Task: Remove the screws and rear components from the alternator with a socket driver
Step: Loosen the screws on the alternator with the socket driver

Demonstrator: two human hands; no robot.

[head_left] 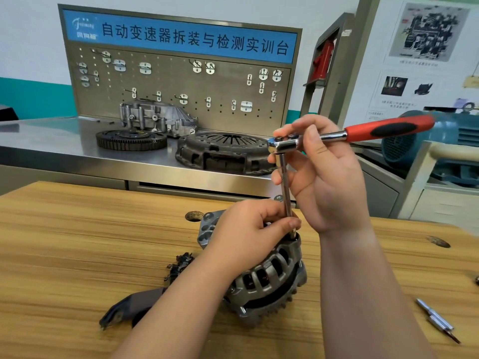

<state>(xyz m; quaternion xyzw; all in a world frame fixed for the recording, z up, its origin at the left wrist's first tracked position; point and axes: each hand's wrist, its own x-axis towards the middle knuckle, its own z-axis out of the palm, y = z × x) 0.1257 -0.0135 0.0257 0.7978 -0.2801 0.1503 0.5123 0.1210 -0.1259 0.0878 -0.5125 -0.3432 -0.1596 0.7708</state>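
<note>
A grey alternator (269,275) lies on the wooden bench (77,229), its slotted housing facing me. A ratchet socket driver (363,133) with a red and black handle stands over it on a long chrome extension (285,187) that reaches down to the alternator's top. My left hand (248,229) rests on the alternator and pinches the lower end of the extension. My right hand (321,177) grips the ratchet head and the upper extension, with the handle sticking out to the right.
A dark removed cover (129,307) and small black parts (178,265) lie left of the alternator. A chrome bit tool (435,320) lies at the right. Behind stands a steel bench with a clutch plate (223,151), a flywheel (131,138) and a pegboard.
</note>
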